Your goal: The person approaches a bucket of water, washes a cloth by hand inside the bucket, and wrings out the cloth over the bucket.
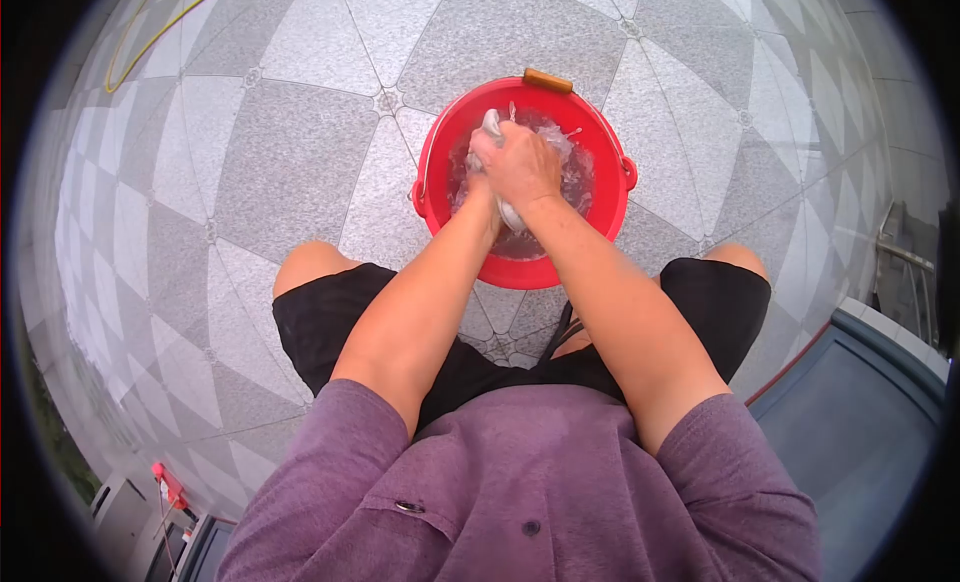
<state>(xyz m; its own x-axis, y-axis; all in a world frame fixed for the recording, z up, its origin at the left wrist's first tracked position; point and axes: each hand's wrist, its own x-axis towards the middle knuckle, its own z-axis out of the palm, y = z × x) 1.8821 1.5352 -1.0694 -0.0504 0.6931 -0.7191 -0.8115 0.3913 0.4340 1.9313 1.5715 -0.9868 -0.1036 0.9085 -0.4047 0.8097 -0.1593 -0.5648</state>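
A red bucket [530,273] of splashing water stands on the tiled floor between my knees. Its wire handle with an orange-brown grip [548,80] lies against the far rim. Inside the bucket, my right hand [527,167] is closed round a wet, whitish cloth [512,218]. My left hand [480,180] is at the same cloth, lower and partly covered by the right one; most of its fingers are hidden. One bunched end of the cloth sticks up past the knuckles, and another part hangs below between my wrists.
Patterned grey and white tiles [310,132] surround the bucket. A yellow hose [150,50] lies at the upper left. A blue-grey panel [850,422] with a pale edge is at the lower right. Something bright red [170,485] is at the lower left.
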